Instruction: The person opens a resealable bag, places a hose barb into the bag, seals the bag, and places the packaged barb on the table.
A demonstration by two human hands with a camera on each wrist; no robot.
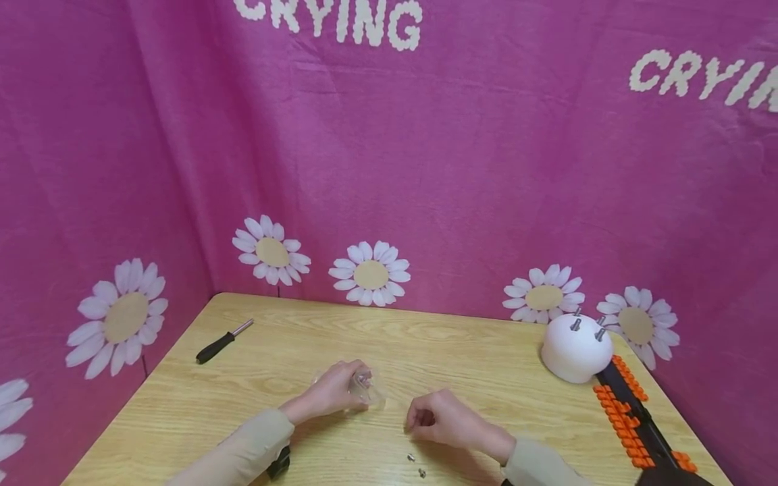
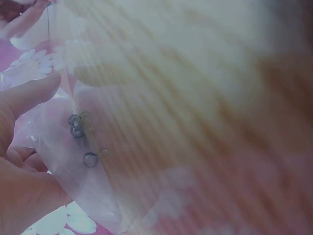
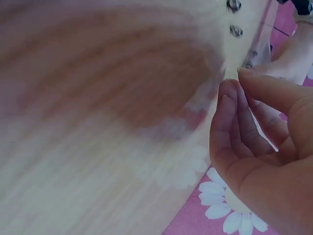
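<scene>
My left hand holds a small clear plastic bag just above the table, its thumb and fingers around the near side. Through the plastic, in the left wrist view, a few small metal pieces show, seemingly screws. To the right of the bag, my right hand is low over the table with its fingers curled and the thumb close to the fingertips. I see nothing between them in the right wrist view. Two small metal screws lie loose on the wood, nearer the front than the right hand.
A screwdriver with a black handle lies at the table's left. At the right is a white rounded piece with several metal bolts sticking up, beside a black bar with orange fittings. A pink floral cloth hangs behind the table.
</scene>
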